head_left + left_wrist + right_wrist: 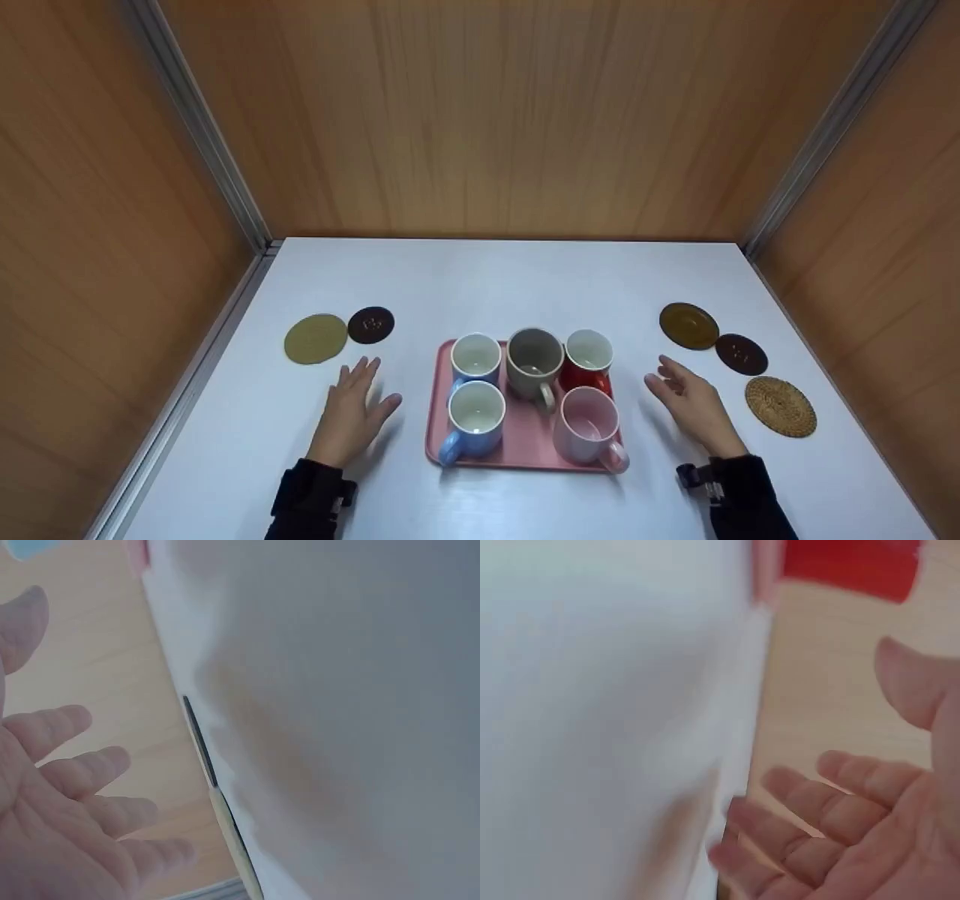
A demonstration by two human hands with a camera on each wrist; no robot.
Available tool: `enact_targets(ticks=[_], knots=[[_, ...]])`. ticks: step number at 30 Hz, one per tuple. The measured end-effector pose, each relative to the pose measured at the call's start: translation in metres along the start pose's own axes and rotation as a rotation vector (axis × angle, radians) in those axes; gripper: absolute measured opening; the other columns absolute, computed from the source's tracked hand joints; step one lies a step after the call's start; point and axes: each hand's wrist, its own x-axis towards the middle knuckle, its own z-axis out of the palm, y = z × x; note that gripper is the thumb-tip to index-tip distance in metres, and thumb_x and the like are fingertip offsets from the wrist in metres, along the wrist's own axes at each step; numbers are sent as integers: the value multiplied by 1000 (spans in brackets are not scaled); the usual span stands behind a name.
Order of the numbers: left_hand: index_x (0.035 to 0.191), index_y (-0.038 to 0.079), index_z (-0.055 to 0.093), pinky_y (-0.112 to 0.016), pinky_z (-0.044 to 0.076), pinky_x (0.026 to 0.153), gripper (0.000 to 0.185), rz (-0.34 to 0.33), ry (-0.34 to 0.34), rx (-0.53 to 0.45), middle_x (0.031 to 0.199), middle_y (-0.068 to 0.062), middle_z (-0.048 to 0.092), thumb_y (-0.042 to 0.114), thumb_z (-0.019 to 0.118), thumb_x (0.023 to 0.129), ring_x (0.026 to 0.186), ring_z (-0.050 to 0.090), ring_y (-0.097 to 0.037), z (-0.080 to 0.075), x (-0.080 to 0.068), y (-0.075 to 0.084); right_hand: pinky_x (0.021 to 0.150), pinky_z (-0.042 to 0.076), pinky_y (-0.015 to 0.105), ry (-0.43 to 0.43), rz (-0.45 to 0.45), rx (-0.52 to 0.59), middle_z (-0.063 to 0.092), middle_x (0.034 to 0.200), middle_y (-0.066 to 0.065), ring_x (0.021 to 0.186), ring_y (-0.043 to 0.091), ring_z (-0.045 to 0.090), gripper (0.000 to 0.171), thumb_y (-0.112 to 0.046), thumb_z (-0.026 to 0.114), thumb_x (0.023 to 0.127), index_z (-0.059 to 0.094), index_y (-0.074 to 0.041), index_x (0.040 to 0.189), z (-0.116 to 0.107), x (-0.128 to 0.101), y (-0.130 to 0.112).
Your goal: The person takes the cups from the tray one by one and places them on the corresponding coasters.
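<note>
My left hand (349, 416) hovers over the white table left of the pink tray (529, 450), fingers spread and holding nothing. On the other side of the tray, my right hand (694, 405) is also in the air, its fingers relaxed and apart from the thumb. Upright on the tray stand two light blue mugs, one at the back (476, 356) and one in front (478, 418). A grey mug (534, 364) sits in the back middle, a red mug (587, 360) at the back right, and a pink mug (589, 425) at the front right.
Beyond my left hand lie an olive round coaster (316, 339) and a dark one (371, 325). Near my right hand are a brown coaster (688, 326), a dark coaster (742, 354) and a woven coaster (781, 406). Wood-grain walls (480, 120) enclose the table's back and sides.
</note>
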Motion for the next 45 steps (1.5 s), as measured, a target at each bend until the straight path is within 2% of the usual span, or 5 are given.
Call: enact_targets(ticks=[3, 6, 12, 24, 45], knots=[[164, 12, 42, -64, 31, 127, 70, -16, -5, -204, 169, -18, 43, 41, 68, 105, 158, 36, -45, 5, -5, 10, 101, 60, 43, -25, 67, 256, 65, 149, 22, 126, 34, 70, 72, -56, 55, 109, 46, -6, 160, 6, -3, -7], [159, 10, 50, -59, 45, 120, 62, -9, -1, -353, 160, -15, 56, 39, 67, 107, 145, 56, -39, 14, -8, 19, 89, 60, 29, -69, 139, 465, 71, 141, 16, 111, 23, 71, 68, -56, 55, 109, 52, -7, 156, 14, -5, -12], [151, 8, 58, -50, 55, 110, 53, -19, -48, -441, 147, -13, 67, 37, 65, 108, 125, 68, -26, 34, -9, 28, 83, 57, 27, -179, 172, 661, 74, 136, 9, 104, 19, 68, 62, -51, 50, 112, 52, -7, 155, 34, -6, -16], [146, 10, 63, -36, 54, 100, 54, -71, -129, -455, 137, -7, 72, 45, 66, 106, 114, 67, -18, 55, -5, 36, 84, 60, 29, -170, 142, 718, 77, 118, 5, 100, 20, 68, 58, -48, 56, 110, 58, -4, 148, 55, -3, -6], [147, 12, 64, -30, 52, 89, 46, 4, -100, -415, 133, -8, 73, 39, 62, 109, 100, 61, -16, 61, -5, 40, 80, 61, 28, -146, 151, 737, 76, 114, 5, 94, 19, 68, 54, -42, 60, 110, 58, -2, 145, 55, 0, -4]])
